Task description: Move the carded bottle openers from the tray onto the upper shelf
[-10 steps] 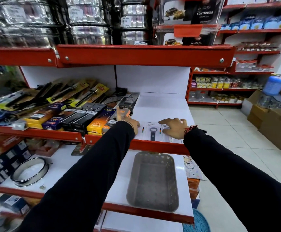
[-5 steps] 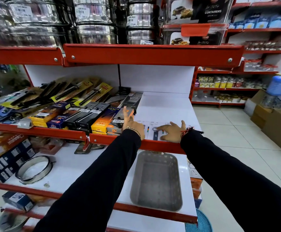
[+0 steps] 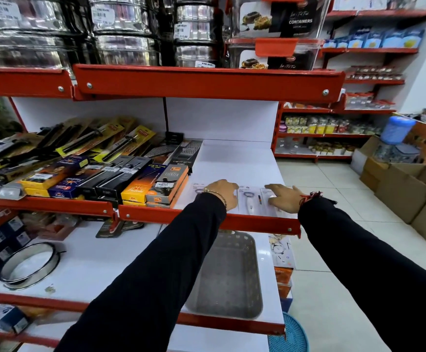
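Several carded bottle openers (image 3: 248,199) lie flat side by side at the front right of the white upper shelf (image 3: 232,163). My left hand (image 3: 222,191) rests palm down on the left cards and hides most of them. Resting flat on the rightmost card is my right hand (image 3: 283,198), fingers spread. Neither hand is closed around a card. The middle card shows a white-handled opener between my hands. On the lower shelf under my arms sits the grey perforated tray (image 3: 232,275), and the part I can see holds nothing.
Orange and black lighter boxes (image 3: 166,184) are stacked just left of the cards. Graters and carded tools fill the shelf's left side. A steel ring (image 3: 29,265) lies on the lower shelf. Cardboard boxes (image 3: 404,194) stand on the floor at right.
My left hand has moved right from the lighter boxes onto the left cards. My right hand has shifted right onto the outermost card. The view has tilted slightly.
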Action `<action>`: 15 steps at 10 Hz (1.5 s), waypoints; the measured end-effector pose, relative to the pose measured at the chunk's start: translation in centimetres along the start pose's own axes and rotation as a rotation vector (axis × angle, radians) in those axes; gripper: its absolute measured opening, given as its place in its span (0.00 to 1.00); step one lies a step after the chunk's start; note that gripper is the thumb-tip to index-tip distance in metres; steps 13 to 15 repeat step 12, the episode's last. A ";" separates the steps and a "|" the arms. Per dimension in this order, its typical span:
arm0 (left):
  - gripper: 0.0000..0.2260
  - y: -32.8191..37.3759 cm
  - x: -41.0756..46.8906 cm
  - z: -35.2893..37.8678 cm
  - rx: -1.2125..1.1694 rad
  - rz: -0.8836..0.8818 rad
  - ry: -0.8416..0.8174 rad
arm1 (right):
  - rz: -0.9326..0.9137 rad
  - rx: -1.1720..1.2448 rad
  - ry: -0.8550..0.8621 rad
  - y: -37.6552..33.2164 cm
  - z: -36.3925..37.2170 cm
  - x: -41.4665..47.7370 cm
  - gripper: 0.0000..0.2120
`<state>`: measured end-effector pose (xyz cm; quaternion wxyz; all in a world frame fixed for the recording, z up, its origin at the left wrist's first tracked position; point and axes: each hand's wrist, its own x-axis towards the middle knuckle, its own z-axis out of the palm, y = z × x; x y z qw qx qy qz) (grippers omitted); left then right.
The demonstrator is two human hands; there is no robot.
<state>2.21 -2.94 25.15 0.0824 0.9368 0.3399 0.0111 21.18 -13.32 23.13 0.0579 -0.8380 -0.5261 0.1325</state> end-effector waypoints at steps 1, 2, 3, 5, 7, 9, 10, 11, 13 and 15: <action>0.23 2.5 1.7 1.2 -0.115 0.084 -0.107 | 0.045 0.017 -0.036 1.4 0.0 -0.9 0.19; 0.25 3.4 2.4 1.9 -0.129 0.078 -0.126 | 0.044 0.016 -0.034 1.5 0.4 -1.1 0.16; 0.27 3.5 2.7 2.8 -0.080 0.059 -0.155 | 0.023 -0.025 -0.007 1.2 0.9 -1.3 0.16; 0.25 2.8 2.5 2.7 -0.065 0.047 -0.154 | 0.021 -0.034 -0.014 0.3 0.9 -1.3 0.21; 0.23 2.9 2.4 2.8 -0.022 0.033 -0.153 | -0.002 -0.046 -0.005 -0.1 0.9 -2.0 0.23; 0.24 2.9 2.3 3.4 -0.046 0.062 -0.167 | 0.009 -0.018 0.001 0.2 1.1 -2.2 0.25; 0.25 2.5 1.4 3.4 -0.052 0.075 -0.139 | -0.013 -0.004 0.047 0.3 1.2 -3.0 0.26; 0.24 2.1 -0.5 2.4 -0.102 0.096 0.077 | -0.117 0.012 0.301 -0.3 0.3 -5.0 0.24; 0.22 1.8 -1.6 1.6 -0.151 0.125 0.279 | -0.208 -0.004 0.543 -0.6 -0.5 -5.8 0.21; 0.22 1.8 -1.6 1.6 -0.151 0.125 0.279 | -0.208 -0.004 0.543 -0.6 -0.5 -5.8 0.21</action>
